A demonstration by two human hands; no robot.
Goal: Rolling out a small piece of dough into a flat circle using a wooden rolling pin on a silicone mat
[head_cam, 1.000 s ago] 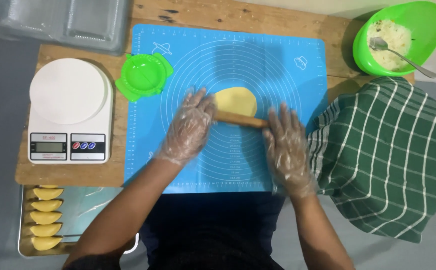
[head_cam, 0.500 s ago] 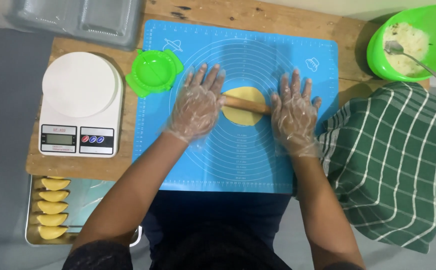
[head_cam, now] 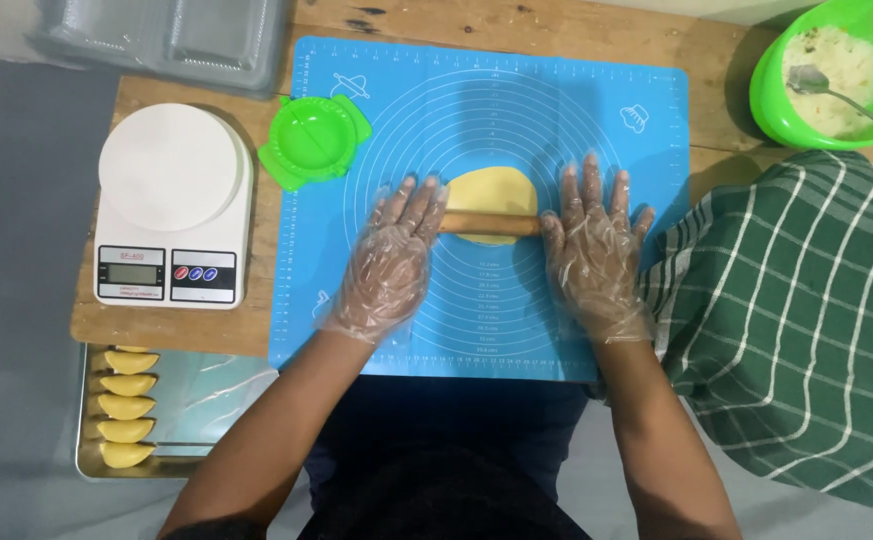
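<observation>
1. Dough [head_cam: 491, 192], a yellow oval, lies near the middle of the blue mat [head_cam: 576, 110], which covers the middle of the wooden table [head_cam: 516, 25]; it is already pressed fairly flat, though thicker-looking than a finished wrapper, so I judge the rolling partly done.
2. A wooden rolling pin [head_cam: 489, 224] lies across the near part of the dough.
3. Left hand [head_cam: 391, 260], gloved in clear plastic, rests flat and unclenched on the pin's left end; right hand [head_cam: 596, 250], gloved too, lies flat and spread on its right end. Neither grips; both press with the palm.
4. Five folded yellow pastries [head_cam: 124, 405] sit in a row on a metal tray [head_cam: 196, 400] below the table's near left corner, so several pieces are finished.
5. Filling remains in the green bowl [head_cam: 786, 100] with a spoon [head_cam: 836, 92] at the far right corner, and the green folding press [head_cam: 314, 140] lies empty at the mat's far left corner, beside a white scale [head_cam: 171, 200]: filling and folding this piece seem left.
</observation>
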